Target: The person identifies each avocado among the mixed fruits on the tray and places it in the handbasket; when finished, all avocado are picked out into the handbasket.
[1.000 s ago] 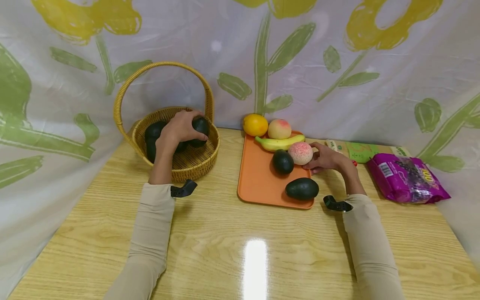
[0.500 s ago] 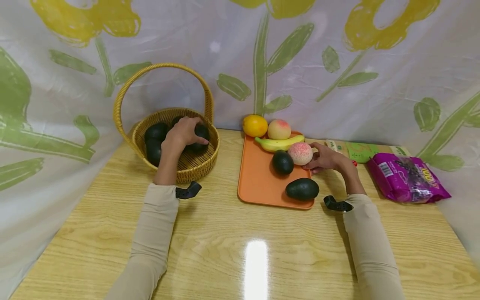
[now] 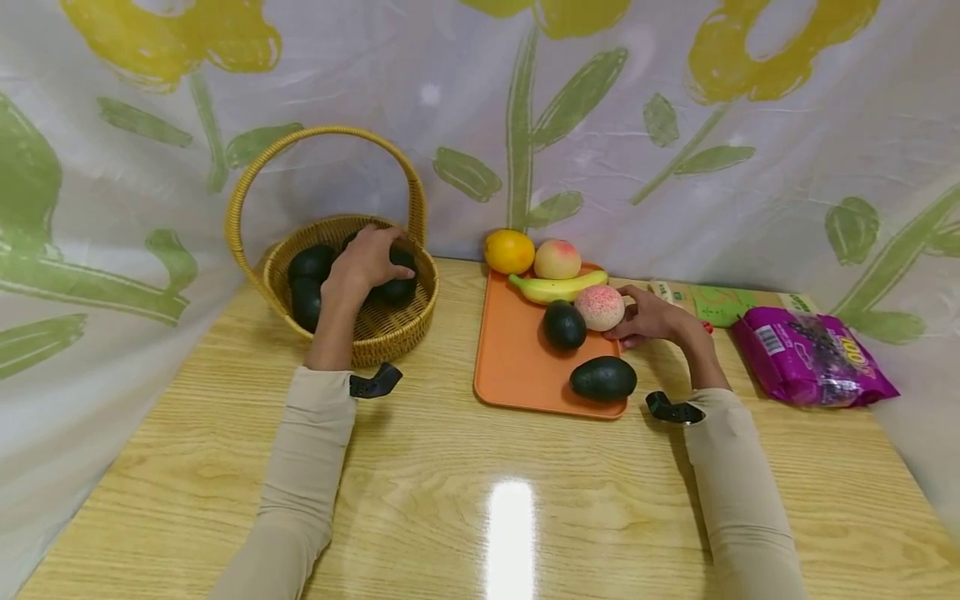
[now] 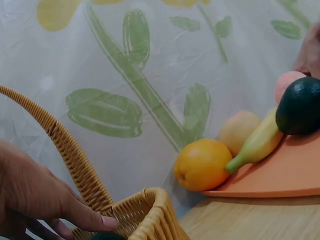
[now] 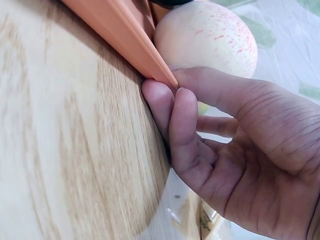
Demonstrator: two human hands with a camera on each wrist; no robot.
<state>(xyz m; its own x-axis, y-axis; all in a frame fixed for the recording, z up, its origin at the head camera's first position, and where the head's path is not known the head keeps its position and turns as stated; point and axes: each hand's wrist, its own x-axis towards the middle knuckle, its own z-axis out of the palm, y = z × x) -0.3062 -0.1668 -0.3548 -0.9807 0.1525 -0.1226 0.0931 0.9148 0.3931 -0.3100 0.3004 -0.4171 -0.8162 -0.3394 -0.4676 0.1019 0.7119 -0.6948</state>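
In the head view, my left hand (image 3: 365, 262) is inside the wicker basket (image 3: 390, 346), over a dark avocado (image 3: 393, 290). Its thumb and fingers are spread and fairly straight around the avocado's top; some fingertips are hidden. More avocados (image 3: 311, 265) lie at the basket's left side. My right hand (image 3: 651, 317) pinches the right rim of the orange tray (image 3: 517, 375), and the right wrist view shows thumb and fingers (image 5: 182, 117) on either side of that rim. Right beside this hand is a speckled peach (image 3: 598, 307) on the tray.
The tray also bears an orange (image 3: 509, 252), another peach (image 3: 557, 259), a banana (image 3: 558, 287) and two avocados (image 3: 564, 326). To the right lie a purple bag (image 3: 813, 357) and a green-and-tan package (image 3: 723, 304). A patterned cloth hangs behind the table (image 3: 420, 475).
My left hand has lowered an avocado into the basket, and its fingers have since loosened and risen slightly. The right hand has stayed at the tray's rim.
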